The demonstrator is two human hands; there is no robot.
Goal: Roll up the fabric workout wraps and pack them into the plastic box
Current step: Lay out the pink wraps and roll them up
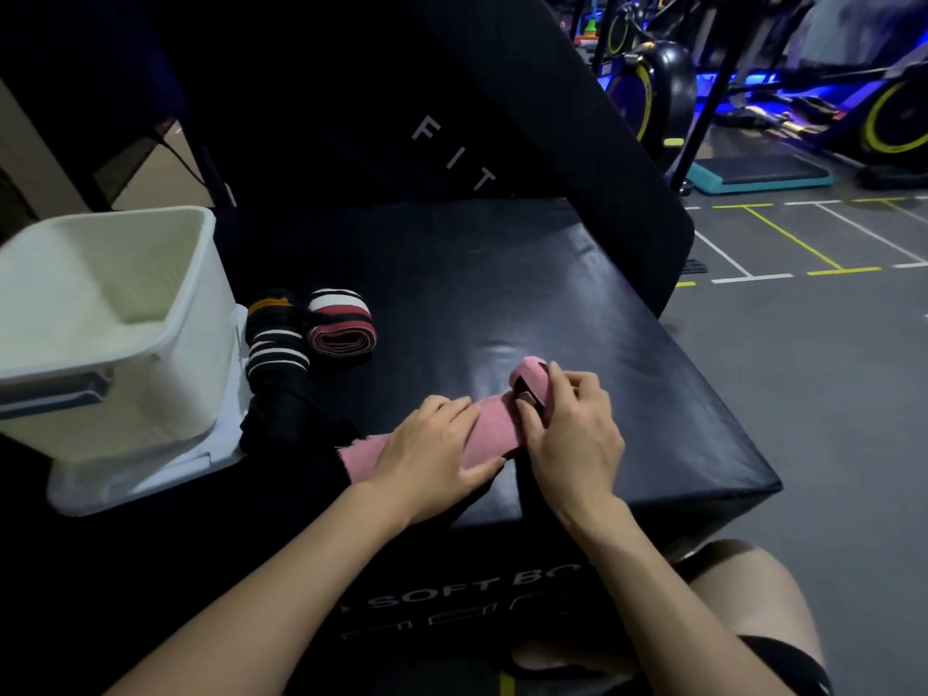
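On the black padded worktop [577, 303], the left hand [432, 454] presses flat on the pink fabric wrap [494, 424] while the right hand [572, 434] pinches its rolled end, which could spring loose if that grip slackens, well apart from the white plastic box [165, 354].

Seeing black soft box [577, 303] filling middle of view, white lettering showing on its near face. Black pad [452, 118] leaning behind it, letters F I T reading across. Teal step platform [758, 174] lying on grey floor [823, 374] at right, just beyond pad edge. Seeing white and yellow floor lines [783, 243] running between step and box. Exercise bikes [653, 87] with yellow-rimmed wheels standing far right, blue light glowing under them. Bare knee [743, 585] showing at bottom right.
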